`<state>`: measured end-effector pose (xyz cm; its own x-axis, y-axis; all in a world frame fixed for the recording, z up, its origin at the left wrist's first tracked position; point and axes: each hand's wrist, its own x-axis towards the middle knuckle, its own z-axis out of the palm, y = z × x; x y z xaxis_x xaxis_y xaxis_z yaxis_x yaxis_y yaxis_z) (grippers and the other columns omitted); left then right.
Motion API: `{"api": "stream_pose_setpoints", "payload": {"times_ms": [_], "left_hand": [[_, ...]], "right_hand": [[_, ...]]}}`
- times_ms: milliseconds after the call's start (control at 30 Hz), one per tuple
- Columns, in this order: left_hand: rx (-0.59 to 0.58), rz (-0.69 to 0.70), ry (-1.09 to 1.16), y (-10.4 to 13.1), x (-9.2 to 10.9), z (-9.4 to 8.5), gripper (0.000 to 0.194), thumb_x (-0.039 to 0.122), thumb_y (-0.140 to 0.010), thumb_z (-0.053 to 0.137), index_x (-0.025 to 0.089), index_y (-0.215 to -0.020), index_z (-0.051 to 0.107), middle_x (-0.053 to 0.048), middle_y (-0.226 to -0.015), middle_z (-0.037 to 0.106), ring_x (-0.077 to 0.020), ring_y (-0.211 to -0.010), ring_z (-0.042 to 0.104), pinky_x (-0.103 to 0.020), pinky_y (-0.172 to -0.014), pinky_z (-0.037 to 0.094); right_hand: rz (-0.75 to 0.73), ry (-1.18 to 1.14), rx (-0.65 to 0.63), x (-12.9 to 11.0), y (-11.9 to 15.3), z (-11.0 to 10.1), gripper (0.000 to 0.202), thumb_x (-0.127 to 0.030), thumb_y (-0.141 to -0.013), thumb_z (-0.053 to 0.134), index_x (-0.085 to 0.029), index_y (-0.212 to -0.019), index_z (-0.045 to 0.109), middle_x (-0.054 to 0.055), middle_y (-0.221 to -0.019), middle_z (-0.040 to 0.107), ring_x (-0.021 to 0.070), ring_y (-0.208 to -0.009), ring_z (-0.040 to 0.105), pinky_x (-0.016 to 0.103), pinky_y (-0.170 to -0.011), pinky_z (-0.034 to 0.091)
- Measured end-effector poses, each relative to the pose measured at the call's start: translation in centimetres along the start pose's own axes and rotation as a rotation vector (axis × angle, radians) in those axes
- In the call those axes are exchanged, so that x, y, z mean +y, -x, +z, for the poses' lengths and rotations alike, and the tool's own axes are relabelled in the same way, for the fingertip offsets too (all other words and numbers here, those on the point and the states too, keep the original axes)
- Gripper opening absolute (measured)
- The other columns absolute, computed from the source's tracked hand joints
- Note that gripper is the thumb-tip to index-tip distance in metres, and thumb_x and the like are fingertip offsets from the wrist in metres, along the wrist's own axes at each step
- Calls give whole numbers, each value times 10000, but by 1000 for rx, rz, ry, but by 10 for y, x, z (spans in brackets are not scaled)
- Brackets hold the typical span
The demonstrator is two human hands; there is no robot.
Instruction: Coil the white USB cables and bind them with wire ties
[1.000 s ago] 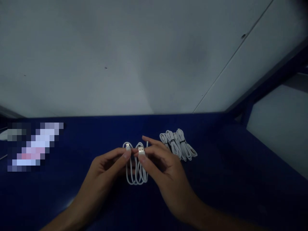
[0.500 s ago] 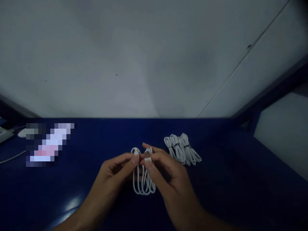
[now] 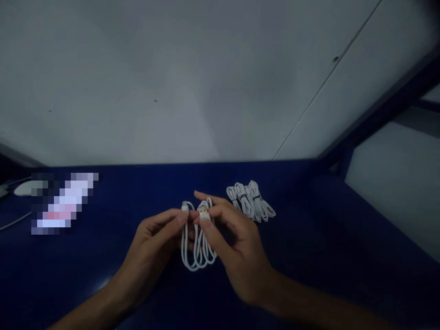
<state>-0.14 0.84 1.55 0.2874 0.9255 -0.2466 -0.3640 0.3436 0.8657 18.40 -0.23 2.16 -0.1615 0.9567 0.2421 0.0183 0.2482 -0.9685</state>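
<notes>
In the head view, my left hand point(image 3: 153, 240) pinches a small metal-tipped connector point(image 3: 184, 207) between thumb and forefinger, the tip pointing up. My right hand point(image 3: 242, 247) is closed the same way on the wider USB plug point(image 3: 204, 212) just beside it, its other fingers fanned out behind. Both ends belong to 1 white cable point(image 3: 193, 266), whose long loops hang between my 2 hands over the blue table point(image 3: 316, 256); I cannot tell whether the loops touch it. Beyond my right hand, white cable bundles point(image 3: 256, 204) with dark ties lie side by side. Far to the left are a pixelated bright patch point(image 3: 65, 201) and a thin pale cord point(image 3: 15, 221). A grey wall point(image 3: 165, 68) rises behind the table.
</notes>
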Motion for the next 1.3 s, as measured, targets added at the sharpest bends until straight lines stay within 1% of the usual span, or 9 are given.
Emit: {"api": "stream_pose_setpoints", "payload": {"times_ms": [100, 267, 500, 600, 700, 767, 867, 1067, 1300], "left_hand": [[-13, 40, -3, -2, -1, 1, 197, 361, -996, 816, 204, -1087, 893, -68, -880, 831, -154, -710, 725, -262, -732, 590], [-46, 50, -66, -5, 1, -2, 194, 371, -991, 825, 204, -1050, 902, -57, -789, 806, -165, -699, 722, -258, -694, 578], [-66, 67, -160, 3, 8, -1, 174, 357, -1029, 787, 238, -1097, 894, -47, -886, 833, -159, -769, 768, -235, -743, 614], [-77, 94, -199, 1, 11, -1, 182, 364, -1028, 787, 234, -1102, 890, -26, -781, 797, -146, -661, 752, -224, -654, 628], [-108, 145, -239, -3, 11, -3, 172, 353, -1023, 792, 228, -1099, 881, -23, -824, 802, -150, -585, 758, -230, -564, 644], [-142, 106, -244, -4, 7, -4, 162, 339, -1035, 774, 220, -1066, 879, -17, -781, 785, -167, -567, 778, -232, -527, 655], [-163, 28, -183, -4, 1, -6, 200, 364, -1066, 721, 252, -1153, 861, -23, -891, 810, -196, -530, 795, -286, -479, 682], [-149, 62, -179, -2, -1, -6, 187, 331, -1059, 733, 216, -1133, 861, -44, -918, 824, -185, -532, 789, -283, -497, 697], [-84, 140, -193, -4, 2, -5, 171, 324, -1042, 752, 215, -1108, 867, -30, -873, 793, -174, -572, 762, -295, -508, 703]], "right_hand": [[-10, -31, 17, 4, 2, 0, 187, -354, -1124, 635, -271, -1016, 763, 48, -1486, 711, 278, -1453, 627, 508, -1162, 555], [65, 33, -8, 1, 3, 1, 213, -398, -1114, 649, -282, -987, 774, 59, -1343, 776, 308, -1518, 565, 569, -1202, 508], [-36, 101, 9, -2, 3, -3, 192, -300, -1095, 654, -284, -925, 743, 41, -1125, 820, 286, -1475, 601, 535, -1163, 525], [-32, 72, 26, -3, 6, -3, 188, -292, -1087, 670, -269, -911, 734, 47, -1236, 799, 291, -1454, 618, 525, -1152, 539], [-13, 26, 18, -4, 8, -3, 183, -304, -1089, 674, -260, -930, 754, 56, -1411, 743, 299, -1442, 629, 512, -1116, 569], [7, 32, 30, -3, 7, -3, 201, -315, -1090, 678, -256, -914, 754, 56, -1426, 739, 303, -1436, 634, 517, -1110, 572], [63, 24, 37, 0, 4, -4, 240, -347, -1098, 671, -254, -887, 740, 60, -1303, 783, 311, -1407, 657, 527, -1097, 576], [31, 29, 25, 5, 3, -3, 218, -343, -1104, 655, -261, -924, 746, 49, -958, 771, 313, -1383, 665, 538, -1105, 560], [88, 8, -2, 4, 3, -5, 204, -362, -1089, 682, -278, -943, 796, 64, -1231, 763, 317, -1468, 590, 492, -1043, 587]]}}
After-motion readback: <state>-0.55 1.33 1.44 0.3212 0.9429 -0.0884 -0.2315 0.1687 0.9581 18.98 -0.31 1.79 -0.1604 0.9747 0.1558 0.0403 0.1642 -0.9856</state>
